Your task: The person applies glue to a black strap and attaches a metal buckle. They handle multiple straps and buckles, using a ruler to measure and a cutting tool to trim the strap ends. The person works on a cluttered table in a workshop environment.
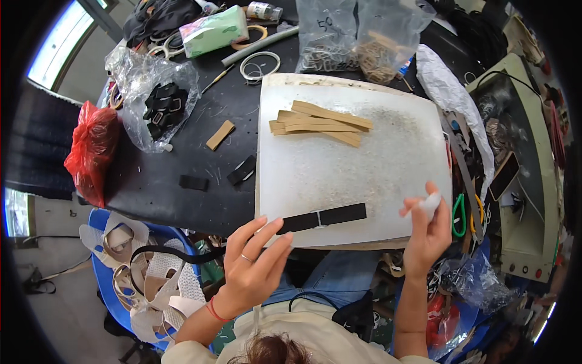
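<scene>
A black strap [343, 214] lies across the lower part of the white board [315, 170], with a thin pale slider ring [319, 219] around it. My left hand [257, 258] rests over the strap's left part, fingers stretched and apart; what the thumb does is hidden. A black band [176, 253] runs from beside this hand over the blue basket. At the board's lower right, my right hand [427, 236] is raised, closed on a small white wad [430, 206] whose kind I cannot make out. Several tan strips [321, 124] lie piled at the top of the board.
Left of the board are a short tan piece [220, 134], black pieces [194, 182], a clear bag of black buckled straps [165, 109] and a red bag [92, 151]. Bags of metal rings [327, 54] stand behind. Green-handled scissors [459, 215] lie right. The blue basket [109, 291] holds pale straps.
</scene>
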Motion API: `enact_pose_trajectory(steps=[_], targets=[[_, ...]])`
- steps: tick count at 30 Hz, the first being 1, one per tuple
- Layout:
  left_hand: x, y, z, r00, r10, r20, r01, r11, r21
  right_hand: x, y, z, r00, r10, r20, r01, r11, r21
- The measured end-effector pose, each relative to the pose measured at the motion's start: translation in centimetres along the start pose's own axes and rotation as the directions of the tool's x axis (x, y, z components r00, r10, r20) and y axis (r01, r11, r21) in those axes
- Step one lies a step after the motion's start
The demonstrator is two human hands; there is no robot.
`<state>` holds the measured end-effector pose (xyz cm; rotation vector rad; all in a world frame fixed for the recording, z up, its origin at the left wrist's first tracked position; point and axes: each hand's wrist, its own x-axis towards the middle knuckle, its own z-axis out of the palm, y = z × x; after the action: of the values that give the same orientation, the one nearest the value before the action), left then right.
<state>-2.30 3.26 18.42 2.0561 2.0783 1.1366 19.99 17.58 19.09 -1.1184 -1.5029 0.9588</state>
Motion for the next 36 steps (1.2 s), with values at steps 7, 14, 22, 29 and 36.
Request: enact_pose_trajectory(steps=[7,14,22,29,36], targets=[[0.7,0.5,0.6,0.994,-0.095,-0.058,0.094,0.995,-0.024,-3.6,-1.1,4.0,0.772,-0.466,0.433,0.503,0.864,0.034],[4.6,0.1,2.3,0.985,-0.007,0.172,0.032,0.99,-0.141,-4.4,0.9,5.1,0.827,-0.357,0.435,0.455,0.879,-0.143],[4.2,-0.4,2.0,0.954,-0.188,0.233,0.229,0.959,-0.164,-4.9,2.7,5.6,0.753,-0.514,0.411,0.625,0.754,-0.201],[4.3,0.2,2.5,0.946,-0.242,0.217,0.287,0.935,-0.21,-5.2,3.4,5.3,0.697,-0.586,0.413,0.691,0.704,-0.167],[4.3,0.2,2.6,0.938,-0.258,0.23,0.31,0.921,-0.234,-5.2,2.8,5.6,0.724,-0.543,0.425,0.658,0.728,-0.191]])
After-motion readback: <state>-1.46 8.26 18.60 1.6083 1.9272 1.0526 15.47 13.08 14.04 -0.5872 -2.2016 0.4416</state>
